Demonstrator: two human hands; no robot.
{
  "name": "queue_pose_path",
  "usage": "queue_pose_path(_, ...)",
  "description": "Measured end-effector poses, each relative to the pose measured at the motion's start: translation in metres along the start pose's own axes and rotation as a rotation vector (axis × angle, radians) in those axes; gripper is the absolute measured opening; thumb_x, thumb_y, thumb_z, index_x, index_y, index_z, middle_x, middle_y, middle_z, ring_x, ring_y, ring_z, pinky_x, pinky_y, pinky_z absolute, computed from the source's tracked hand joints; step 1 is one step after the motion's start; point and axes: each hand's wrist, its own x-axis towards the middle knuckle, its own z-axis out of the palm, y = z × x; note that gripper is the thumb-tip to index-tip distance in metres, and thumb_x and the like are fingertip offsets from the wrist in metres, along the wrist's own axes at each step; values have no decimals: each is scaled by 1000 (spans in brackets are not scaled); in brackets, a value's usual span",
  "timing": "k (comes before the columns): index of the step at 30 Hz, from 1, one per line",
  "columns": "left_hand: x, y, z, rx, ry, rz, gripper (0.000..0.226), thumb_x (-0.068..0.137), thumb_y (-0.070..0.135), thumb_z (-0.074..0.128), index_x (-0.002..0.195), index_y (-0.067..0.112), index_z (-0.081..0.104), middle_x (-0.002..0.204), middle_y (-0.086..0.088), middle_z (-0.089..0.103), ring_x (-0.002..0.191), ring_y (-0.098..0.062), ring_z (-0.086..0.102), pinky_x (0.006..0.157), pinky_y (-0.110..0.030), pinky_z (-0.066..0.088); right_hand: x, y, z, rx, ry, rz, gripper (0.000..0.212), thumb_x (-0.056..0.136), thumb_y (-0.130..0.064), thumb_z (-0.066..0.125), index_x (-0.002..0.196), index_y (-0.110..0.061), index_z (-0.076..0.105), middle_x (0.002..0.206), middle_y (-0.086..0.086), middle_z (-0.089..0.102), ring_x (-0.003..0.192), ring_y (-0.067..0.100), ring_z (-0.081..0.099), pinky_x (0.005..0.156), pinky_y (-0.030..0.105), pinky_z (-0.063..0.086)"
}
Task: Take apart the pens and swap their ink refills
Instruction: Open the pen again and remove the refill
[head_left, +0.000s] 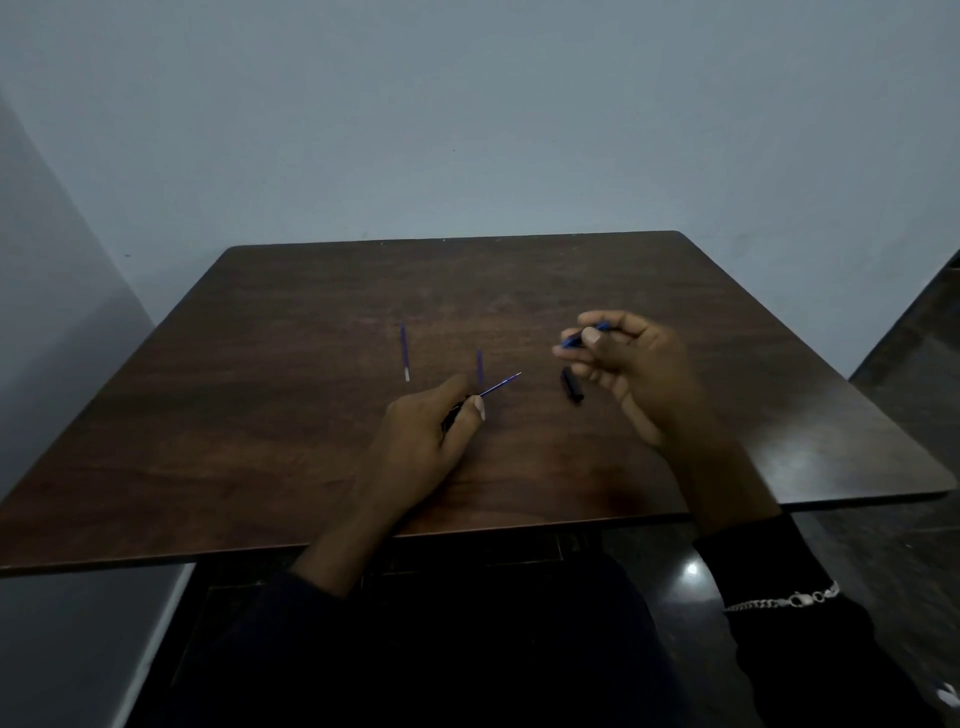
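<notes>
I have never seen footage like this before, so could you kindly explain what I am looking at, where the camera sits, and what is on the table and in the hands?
There is no machine here: a person works with two bare hands. The single picture comes from a camera worn on the head, looking forward and down.

On the dark wooden table lie a loose blue refill, a second thin blue piece and a short black pen part.

The left hand has its grip on a dark pen barrel with a blue refill sticking out of it. The right hand, raised above the table, pinches a blue pen part.
</notes>
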Motion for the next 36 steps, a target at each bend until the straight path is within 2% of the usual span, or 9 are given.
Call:
queue_pose_path(5,0,0,0,5,6,-9,26,104,34,52,83,20,49,61,-1,49,57,-16,52,56,-29,39,11,-12,-25,-502,134,2,34,97,-12,69,128,-15,56,90,10,78,74,17,79,58,20,59)
queue_pose_path(8,0,0,1,16,18,-7,25,104,33,52,83,21,49,61,0,49,56,-15,52,56,-30,38,20,-11,-28,-780,130,97,31,88,-14,80,113,-10,63,81,12,78,59,15,75,52,21,56)
queue_pose_path(12,0,0,1,16,22,-12,24,104,34,52,83,21,50,61,-1,50,56,-15,52,56,-36,42,36,-2,-24,-1033,90,209,13,87,-9,80,97,-9,71,74,8,74,51,11,69,41,16,49)
queue_pose_path(14,0,0,1,10,17,-14,24,104,33,52,83,22,50,61,-1,51,56,-15,53,56,-36,43,43,4,-23,-1082,69,265,8,90,-8,76,96,-6,72,71,9,72,53,15,68,42,21,52)
queue_pose_path(19,0,-2,1,13,14,-9,24,104,36,51,84,22,50,63,2,53,56,-13,53,56,-34,43,55,18,-22,-1136,30,299,5,94,-11,72,98,-8,71,75,11,71,60,21,70,69,40,65)
queue_pose_path(24,-1,-2,1,5,7,-2,21,104,34,52,86,24,51,63,5,52,56,-10,52,54,-22,36,57,25,-23,-1158,23,258,4,95,-13,70,98,-10,71,72,10,71,58,18,69,56,32,61)
queue_pose_path(31,-1,0,0,18,1,-5,23,104,33,51,85,21,50,63,2,52,56,-12,52,55,-26,38,56,31,-29,-1103,93,258,21,100,-23,62,90,-7,70,78,14,74,68,27,76,67,46,66)
queue_pose_path(34,-1,0,0,16,1,-3,25,105,35,50,85,20,52,63,2,53,56,-12,53,54,-25,36,56,28,-29,-1032,124,274,29,104,-24,56,93,-1,70,77,12,75,62,22,75,60,34,64)
queue_pose_path(36,0,0,1,13,1,-2,25,105,34,50,85,20,52,63,1,54,56,-12,53,54,-24,35,52,25,-28,-1023,126,269,30,105,-24,55,93,-1,70,77,12,75,63,23,75,61,34,63)
